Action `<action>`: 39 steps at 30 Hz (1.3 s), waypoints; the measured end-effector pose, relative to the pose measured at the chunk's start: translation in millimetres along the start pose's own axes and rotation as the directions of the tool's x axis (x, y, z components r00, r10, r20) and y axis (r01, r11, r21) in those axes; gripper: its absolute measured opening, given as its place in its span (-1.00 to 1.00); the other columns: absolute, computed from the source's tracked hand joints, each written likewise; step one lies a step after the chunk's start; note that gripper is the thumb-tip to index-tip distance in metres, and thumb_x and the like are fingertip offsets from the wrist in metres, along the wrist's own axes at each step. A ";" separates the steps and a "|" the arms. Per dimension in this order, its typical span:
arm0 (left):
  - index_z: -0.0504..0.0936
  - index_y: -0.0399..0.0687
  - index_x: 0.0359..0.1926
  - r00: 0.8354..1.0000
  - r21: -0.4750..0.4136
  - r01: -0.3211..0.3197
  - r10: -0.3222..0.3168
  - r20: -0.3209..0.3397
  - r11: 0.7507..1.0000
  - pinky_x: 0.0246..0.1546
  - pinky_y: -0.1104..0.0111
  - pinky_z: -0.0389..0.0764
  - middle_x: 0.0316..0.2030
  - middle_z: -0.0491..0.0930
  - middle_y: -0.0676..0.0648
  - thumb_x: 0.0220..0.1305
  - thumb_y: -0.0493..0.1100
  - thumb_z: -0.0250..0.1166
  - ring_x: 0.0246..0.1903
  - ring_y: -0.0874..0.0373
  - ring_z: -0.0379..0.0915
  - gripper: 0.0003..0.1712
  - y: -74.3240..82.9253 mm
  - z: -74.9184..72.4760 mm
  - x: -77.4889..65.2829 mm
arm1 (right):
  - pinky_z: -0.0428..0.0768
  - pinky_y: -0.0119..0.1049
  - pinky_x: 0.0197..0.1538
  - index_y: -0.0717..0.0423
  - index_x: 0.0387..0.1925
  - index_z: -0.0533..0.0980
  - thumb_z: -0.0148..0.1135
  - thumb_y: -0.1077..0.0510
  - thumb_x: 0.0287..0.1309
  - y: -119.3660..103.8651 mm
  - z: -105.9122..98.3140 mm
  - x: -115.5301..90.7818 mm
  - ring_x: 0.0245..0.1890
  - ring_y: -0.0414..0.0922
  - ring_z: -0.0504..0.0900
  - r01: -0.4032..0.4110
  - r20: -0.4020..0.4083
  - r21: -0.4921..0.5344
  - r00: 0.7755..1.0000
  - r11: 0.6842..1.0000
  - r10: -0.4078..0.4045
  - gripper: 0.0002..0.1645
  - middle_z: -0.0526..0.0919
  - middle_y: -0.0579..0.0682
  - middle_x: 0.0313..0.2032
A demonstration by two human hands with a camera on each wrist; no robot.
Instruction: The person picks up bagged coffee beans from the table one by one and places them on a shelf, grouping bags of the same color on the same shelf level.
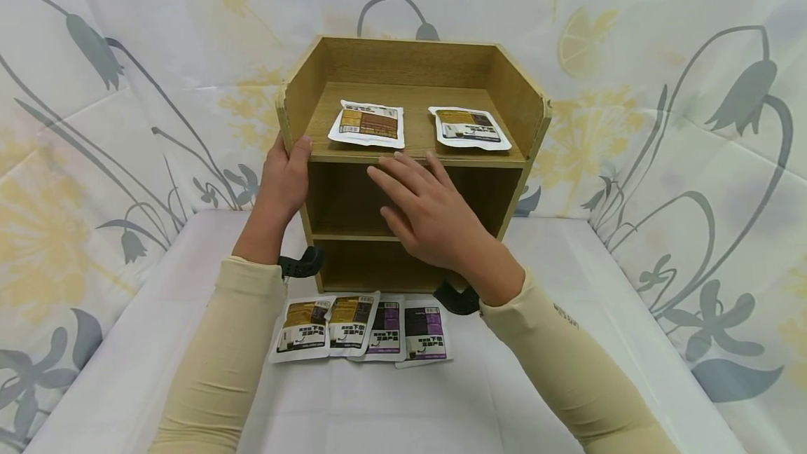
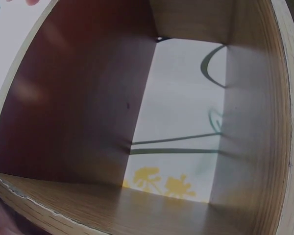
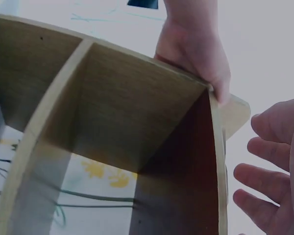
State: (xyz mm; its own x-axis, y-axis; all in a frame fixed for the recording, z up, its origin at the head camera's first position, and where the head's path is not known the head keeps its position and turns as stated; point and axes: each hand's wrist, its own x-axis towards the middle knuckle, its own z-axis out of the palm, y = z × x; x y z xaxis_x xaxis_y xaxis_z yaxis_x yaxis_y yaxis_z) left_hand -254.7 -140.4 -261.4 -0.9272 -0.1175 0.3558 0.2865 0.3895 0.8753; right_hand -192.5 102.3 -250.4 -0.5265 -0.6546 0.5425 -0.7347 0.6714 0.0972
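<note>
A small wooden shelf unit (image 1: 410,63) stands in front of me. My left hand (image 1: 284,177) grips its left side panel just below the top board, with the thumb at the front edge, as the right wrist view also shows. Before the front edge of the top board, my right hand (image 1: 431,212) hovers with fingers spread and nothing held. Two flat white-edged pouches lie on that board: a brown-and-yellow pouch (image 1: 372,125) on the left and a yellow-and-white pouch (image 1: 474,129) on the right. In the left wrist view, the shelf's open compartment (image 2: 176,117) fills the picture.
Several pouches lie in a row on the white cloth before the shelf: two with yellow-brown labels (image 1: 304,328) at left, two with purple labels (image 1: 426,333) at right, partly overlapping. Behind the unit hangs a flower-printed curtain (image 1: 630,125).
</note>
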 end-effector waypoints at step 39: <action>0.23 -0.05 0.37 1.000 -0.041 0.020 -0.020 0.015 0.999 0.30 -0.05 0.24 0.29 0.33 -0.28 0.42 0.07 -0.26 0.23 -0.12 0.27 -0.40 1.7 0.4 -1.2 | 0.26 -0.01 0.41 -0.03 0.40 0.28 0.18 -0.10 0.27 -10.6 56.4 -91.6 0.40 0.00 0.29 -0.080 0.231 0.027 0.970 0.996 0.071 -0.28 0.37 0.01 0.36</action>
State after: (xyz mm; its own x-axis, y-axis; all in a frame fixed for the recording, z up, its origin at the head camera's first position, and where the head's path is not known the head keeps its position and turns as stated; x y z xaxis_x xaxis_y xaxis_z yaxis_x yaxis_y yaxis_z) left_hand -253.2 -139.2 -260.5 -0.9362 -0.1110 0.3335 0.2773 0.3496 0.8949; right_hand -160.7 135.5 -348.1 -0.6622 -0.6676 0.3403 -0.7016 0.7119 0.0312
